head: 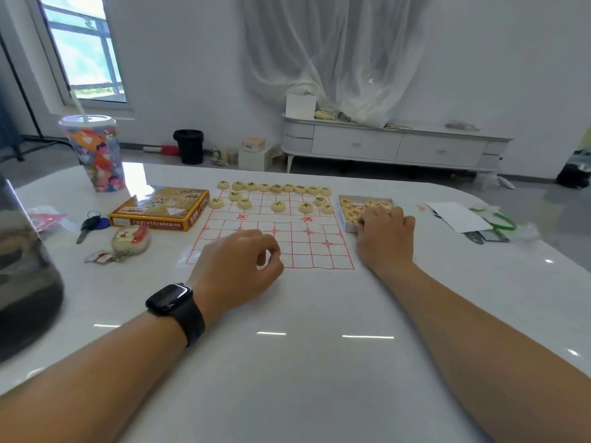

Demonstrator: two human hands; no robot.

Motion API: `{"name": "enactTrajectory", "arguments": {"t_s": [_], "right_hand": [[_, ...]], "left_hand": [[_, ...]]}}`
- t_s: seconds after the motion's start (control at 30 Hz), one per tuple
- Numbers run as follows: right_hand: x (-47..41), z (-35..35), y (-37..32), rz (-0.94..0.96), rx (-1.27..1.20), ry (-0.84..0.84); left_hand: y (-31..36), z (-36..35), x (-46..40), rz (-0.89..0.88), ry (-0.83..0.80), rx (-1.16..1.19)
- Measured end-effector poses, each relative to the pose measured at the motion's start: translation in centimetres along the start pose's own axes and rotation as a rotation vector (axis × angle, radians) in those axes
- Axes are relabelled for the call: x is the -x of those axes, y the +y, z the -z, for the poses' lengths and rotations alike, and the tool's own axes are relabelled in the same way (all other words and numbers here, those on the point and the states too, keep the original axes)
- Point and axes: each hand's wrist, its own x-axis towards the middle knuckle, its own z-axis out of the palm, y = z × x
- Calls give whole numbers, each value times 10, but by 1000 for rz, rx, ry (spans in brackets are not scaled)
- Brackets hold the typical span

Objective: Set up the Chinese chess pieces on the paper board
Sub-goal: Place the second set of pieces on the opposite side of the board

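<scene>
The paper board (271, 233) lies flat near the middle of the white worktop (319, 346), its red grid running toward the far edge. Pale round pieces marked in black (276, 188) stand in a row along the board's far edge, with a few more set in the rows just in front of them; the near half of the board carries no pieces that I can see. Just beside the board's right edge sits a shallow tray (348, 223) with red-marked pieces (351, 209) lying in it.

The right hand (385, 238) rests on the near end of that tray, fingers curled down among the pieces; whether its grip has closed on one I cannot tell. The left hand (238, 266), with a black watch (176, 306) at the wrist, hovers over the board's near left corner, its fingers loosely curled, a narrow grip with nothing visible in it.

Toward the left edge of the worktop lie the yellow game box (160, 209), a patterned cup (96, 151) and keys (91, 223).
</scene>
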Motion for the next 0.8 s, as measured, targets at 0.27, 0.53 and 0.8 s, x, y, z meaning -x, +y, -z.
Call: {"name": "enactTrajectory", "arguments": {"t_s": [0.27, 0.53, 0.8], "right_hand": [[36, 24, 12, 37, -83, 110], [60, 49, 22, 83, -423, 153], [30, 48, 58, 152, -368, -176]], "left_hand": [[50, -25, -21, -50, -111, -23], [84, -49, -22, -161, -181, -20], [99, -64, -29, -198, -229, -15]]}}
